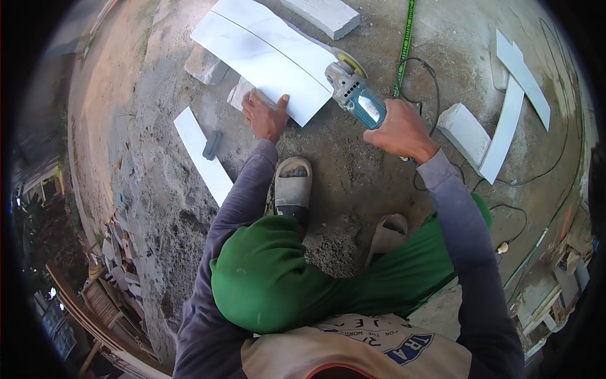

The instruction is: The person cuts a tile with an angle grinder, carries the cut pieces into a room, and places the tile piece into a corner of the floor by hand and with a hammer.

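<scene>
A large white tile with a dark line along its length rests on pale blocks on the ground. My left hand holds its near edge, thumb on the top face and fingers over the edge beside a white block. My right hand is closed around the body of a teal and grey angle grinder. The grinder's yellowish disc stands at the tile's right edge; whether it touches the tile I cannot tell.
A narrow white strip with a small grey block on it lies left. White strips and a pale block lie right, another block beyond the tile. A green strap and a dark cord run nearby.
</scene>
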A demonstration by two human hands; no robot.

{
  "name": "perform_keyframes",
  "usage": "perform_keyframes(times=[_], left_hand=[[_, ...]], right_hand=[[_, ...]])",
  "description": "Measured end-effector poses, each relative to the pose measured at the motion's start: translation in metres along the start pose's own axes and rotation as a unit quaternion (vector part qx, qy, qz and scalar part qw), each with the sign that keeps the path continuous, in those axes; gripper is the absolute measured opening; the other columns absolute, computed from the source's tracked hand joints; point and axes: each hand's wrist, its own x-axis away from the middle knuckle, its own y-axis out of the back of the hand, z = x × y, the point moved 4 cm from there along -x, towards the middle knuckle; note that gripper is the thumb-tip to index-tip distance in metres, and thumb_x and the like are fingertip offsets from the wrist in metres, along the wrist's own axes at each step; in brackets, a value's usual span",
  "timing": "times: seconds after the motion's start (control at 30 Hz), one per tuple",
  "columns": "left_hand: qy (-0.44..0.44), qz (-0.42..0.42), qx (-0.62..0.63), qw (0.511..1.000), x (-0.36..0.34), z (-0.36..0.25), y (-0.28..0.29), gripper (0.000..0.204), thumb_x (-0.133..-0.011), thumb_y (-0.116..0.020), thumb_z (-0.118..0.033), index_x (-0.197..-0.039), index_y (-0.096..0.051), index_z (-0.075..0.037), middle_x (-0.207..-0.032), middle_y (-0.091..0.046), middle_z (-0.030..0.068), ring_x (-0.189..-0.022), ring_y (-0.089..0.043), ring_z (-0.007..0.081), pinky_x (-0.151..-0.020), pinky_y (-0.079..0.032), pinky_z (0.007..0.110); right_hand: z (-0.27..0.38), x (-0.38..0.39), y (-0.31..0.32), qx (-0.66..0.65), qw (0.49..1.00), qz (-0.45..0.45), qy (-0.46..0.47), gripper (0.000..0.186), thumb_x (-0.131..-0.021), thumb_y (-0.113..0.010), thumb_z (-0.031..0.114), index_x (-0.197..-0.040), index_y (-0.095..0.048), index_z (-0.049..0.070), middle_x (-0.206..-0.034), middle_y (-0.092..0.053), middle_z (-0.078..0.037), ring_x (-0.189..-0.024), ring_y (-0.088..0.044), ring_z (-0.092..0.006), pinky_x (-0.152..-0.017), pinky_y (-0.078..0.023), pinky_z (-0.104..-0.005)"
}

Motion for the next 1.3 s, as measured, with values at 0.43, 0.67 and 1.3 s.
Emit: perform_keyframes(times=[0.43, 0.67, 1.3], left_hand=[[0.095, 0.175, 0.062, 0.978, 0.041, -0.002, -0.004, 0.052, -0.091, -0.074, -0.039, -0.107, -0.064, 0.009, -0.09, -0.072, 0.0217, -0.078, -0.071, 0.0325, -0.075, -0.057, 0.039], [0.224, 0.271, 0.478, 0.805, 0.056, -0.002, -0.034, 0.027, -0.102, -0.06, -0.017, -0.092, -0.067, 0.007, -0.086, -0.069, 0.0101, -0.072, -0.071, 0.0168, -0.068, -0.059, 0.024], [0.216, 0.311, 0.486, 0.788, 0.045, -0.002, -0.05, 0.022, -0.097, -0.051, -0.007, -0.111, -0.062, 0.006, -0.095, -0.059, 0.0048, -0.085, -0.06, 0.0138, -0.086, -0.059, 0.032]], right_hand=[[0.057, -0.052, -0.064, -0.051, 0.998, 0.0, 0.044, 0.039, -0.066, -0.073, 0.026, -0.083, -0.072, -0.009, -0.088, -0.071, -0.033, -0.088, -0.072, -0.0464, -0.081, -0.058, -0.0469], [0.077, -0.067, -0.067, -0.039, 0.996, 0.017, 0.075, 0.05, -0.068, -0.08, 0.033, -0.093, -0.073, -0.01, -0.09, -0.073, -0.03, -0.086, -0.074, -0.0429, -0.08, -0.059, -0.0459], [0.07, -0.112, -0.087, -0.015, 0.998, 0.039, 0.051, 0.035, -0.063, -0.079, 0.026, -0.088, -0.077, 0.001, -0.093, -0.075, -0.023, -0.089, -0.076, -0.0375, -0.079, -0.062, -0.043]])
